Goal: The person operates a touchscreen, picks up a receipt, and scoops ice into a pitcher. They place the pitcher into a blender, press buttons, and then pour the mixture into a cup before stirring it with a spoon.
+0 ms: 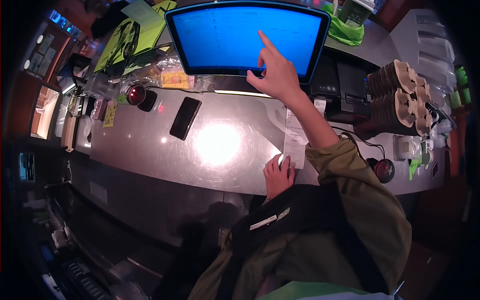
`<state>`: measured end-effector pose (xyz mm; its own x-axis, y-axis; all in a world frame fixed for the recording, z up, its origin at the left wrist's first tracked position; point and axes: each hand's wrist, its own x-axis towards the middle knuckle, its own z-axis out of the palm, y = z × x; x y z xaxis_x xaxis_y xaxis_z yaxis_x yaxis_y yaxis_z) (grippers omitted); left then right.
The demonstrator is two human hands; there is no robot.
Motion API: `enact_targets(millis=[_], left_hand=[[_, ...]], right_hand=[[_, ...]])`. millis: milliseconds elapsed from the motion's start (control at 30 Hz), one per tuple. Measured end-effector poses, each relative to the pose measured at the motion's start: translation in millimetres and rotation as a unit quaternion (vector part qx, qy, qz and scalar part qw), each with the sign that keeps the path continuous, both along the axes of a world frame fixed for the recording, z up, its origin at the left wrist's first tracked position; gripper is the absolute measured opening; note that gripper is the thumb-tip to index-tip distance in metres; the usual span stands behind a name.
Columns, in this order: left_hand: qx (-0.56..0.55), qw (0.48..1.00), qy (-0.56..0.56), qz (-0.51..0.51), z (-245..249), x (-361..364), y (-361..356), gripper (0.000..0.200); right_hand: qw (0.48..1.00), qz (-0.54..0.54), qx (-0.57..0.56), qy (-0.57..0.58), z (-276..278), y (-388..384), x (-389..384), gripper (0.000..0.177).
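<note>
With its index finger stretched out, my right hand [276, 72] is over the blue-lit touchscreen [235, 37]. The thumb stands apart, the other fingers are partly curled, and nothing is held. Lower down, at the counter's front edge, my left hand [279, 176] rests with its fingers apart. Its fingertips overlap the lower left corner of a long printed receipt [295, 135]. That paper runs up toward a black printer [345, 82], partly behind my right forearm.
On the steel counter [150, 145] lie a dark phone [185, 118] and a red-lit scanner [136, 94]. Stacked cardboard cup carriers [400, 97] stand at the right, near another round red-and-black device [384, 170]. Yellow-green bags [132, 42] and a cup [356, 12] are behind.
</note>
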<state>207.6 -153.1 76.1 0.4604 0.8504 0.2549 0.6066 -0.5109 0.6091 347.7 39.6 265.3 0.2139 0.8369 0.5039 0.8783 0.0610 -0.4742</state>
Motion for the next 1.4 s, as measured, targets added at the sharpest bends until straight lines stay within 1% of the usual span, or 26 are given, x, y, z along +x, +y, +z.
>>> enact_targets(millis=[133, 233, 300, 367, 433, 467, 533, 600, 700, 800, 833, 900, 933, 967, 1000, 1033, 1100, 1200, 1233, 1333, 1400], left_hand=[[-0.002, 1.000, -0.011, 0.000, -0.9, -0.8, -1.9, 0.039], [-0.001, 1.000, -0.023, -0.010, -1.8, -2.2, -2.0, 0.041], [0.011, 0.999, -0.027, -0.014, -4.7, -3.4, -2.0, 0.042], [0.012, 0.999, -0.030, -0.019, -6.6, -3.8, -4.3, 0.044], [0.006, 0.999, -0.030, -0.027, -7.0, -4.6, -3.7, 0.045], [0.010, 0.999, -0.028, -0.031, -7.2, -5.4, -3.1, 0.046], [0.014, 0.999, -0.022, -0.041, -9.1, -7.0, -4.1, 0.047], [0.021, 0.999, 0.007, -0.042, -17.1, -6.7, -5.6, 0.048], [0.035, 0.999, 0.022, -0.035, -13.9, -1.4, -7.7, 0.049], [0.039, 0.998, 0.019, -0.040, -10.5, -2.2, -9.5, 0.048], [0.039, 0.998, 0.017, -0.042, -10.0, -3.4, -8.8, 0.047], [0.055, 0.998, 0.003, -0.036, -16.9, -3.1, -7.6, 0.044], [0.061, 0.998, -0.005, -0.032, -19.6, -2.2, -7.5, 0.042], [0.082, 0.996, -0.012, -0.030, -17.0, -2.9, -7.9, 0.037], [0.081, 0.996, -0.017, -0.029, -19.3, -3.3, -8.6, 0.036], [0.082, 0.996, -0.023, -0.027, -22.1, -3.8, -8.2, 0.035], [0.077, 0.996, -0.032, -0.023, -21.1, -4.3, -7.8, 0.033], [0.082, 0.996, -0.040, -0.015, -23.6, -2.8, -6.9, 0.032], [0.084, 0.996, -0.040, -0.013, -23.8, -2.4, -7.7, 0.032], [0.089, 0.995, -0.040, -0.007, -19.6, -1.2, -4.4, 0.030], [0.084, 0.996, -0.040, -0.007, -19.3, -1.4, -5.6, 0.029]], right_hand=[[0.999, 0.024, -0.025, 0.011, 8.6, -6.6, 4.3, 0.030], [0.997, 0.028, -0.063, -0.019, 0.9, -22.7, 7.0, 0.031], [0.987, -0.023, -0.158, -0.004, -25.4, -38.7, 7.4, 0.034], [0.983, -0.045, -0.168, -0.051, -81.3, -65.2, 14.5, 0.031], [0.974, 0.016, -0.225, 0.028, -118.5, -110.3, 11.8, 0.036], [0.961, 0.024, -0.266, 0.068, -127.2, -141.5, 4.3, 0.049], [0.955, 0.030, -0.265, 0.128, -162.1, -200.8, -13.1, 0.051], [0.990, 0.034, -0.125, 0.054, -204.3, -253.5, -30.7, 0.044], [0.971, 0.105, -0.175, 0.121, -197.9, -270.4, -19.4, 0.040], [0.974, 0.114, -0.179, 0.081, -174.3, -245.2, -4.1, 0.041], [0.984, 0.099, -0.120, 0.082, -183.5, -227.2, 3.0, 0.044], [0.989, 0.061, -0.060, 0.119, -133.6, -187.4, 14.0, 0.047], [0.994, 0.039, -0.030, 0.099, -109.5, -164.5, 21.2, 0.055], [0.989, 0.058, 0.137, 0.010, -101.6, -133.6, 34.5, 0.064], [0.995, 0.046, 0.066, 0.064, -78.2, -118.3, 39.8, 0.060], [0.993, 0.041, 0.090, 0.066, -56.3, -102.1, 42.0, 0.071], [0.997, 0.005, 0.066, 0.042, -39.7, -75.6, 49.7, 0.060], [0.998, -0.030, 0.019, -0.046, -39.7, -55.3, 56.2, 0.047], [0.997, -0.026, 0.037, -0.055, -41.0, -56.2, 54.8, 0.049], [1.000, 0.006, 0.019, -0.017, -44.3, -69.2, 45.3, 0.050], [0.999, 0.014, 0.028, -0.014, -46.5, -71.6, 41.8, 0.050]])
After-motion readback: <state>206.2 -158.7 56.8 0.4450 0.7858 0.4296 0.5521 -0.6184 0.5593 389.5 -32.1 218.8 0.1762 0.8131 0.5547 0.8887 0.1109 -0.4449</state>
